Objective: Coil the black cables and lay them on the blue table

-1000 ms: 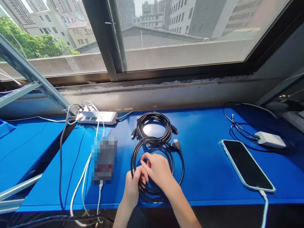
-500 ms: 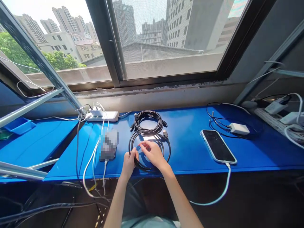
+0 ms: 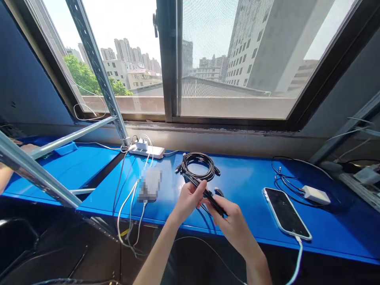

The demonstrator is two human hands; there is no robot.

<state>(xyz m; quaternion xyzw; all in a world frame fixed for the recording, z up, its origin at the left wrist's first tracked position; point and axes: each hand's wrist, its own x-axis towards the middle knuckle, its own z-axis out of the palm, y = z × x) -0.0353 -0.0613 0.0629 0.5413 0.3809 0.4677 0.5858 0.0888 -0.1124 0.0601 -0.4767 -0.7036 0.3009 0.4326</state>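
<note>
- Running from far left to near right, the black cable bundle point(image 3: 208, 194) lies across both my grips, its long axis slanting above the near part of the bench point(image 3: 243, 190).
- My left grip point(image 3: 190, 200) is closed around its middle, thumb on top; my right grip point(image 3: 234, 221) is closed on the near right end, with no gap I can see at either.
- The relation I judge to matter most: the bundle's far left end points at the black coil point(image 3: 212, 167) lying flat just beyond it, and my left grip is the nearer one to that coil. The two overlap in my view; whether they touch, I cannot tell.
- I count one bundle held, one coil on the bench, and one plug point(image 3: 219, 192) showing just right of the bundle; I cannot tell which cable that plug ends.
- To the right I count one phone point(image 3: 287, 213) and one white adapter point(image 3: 316, 195) beyond it.
- To the left I count one power strip point(image 3: 154, 152) at the far edge and one blurred-out object point(image 3: 151, 184) nearer me.
- One other person's arm point(image 3: 4, 174) shows at the far left edge.
</note>
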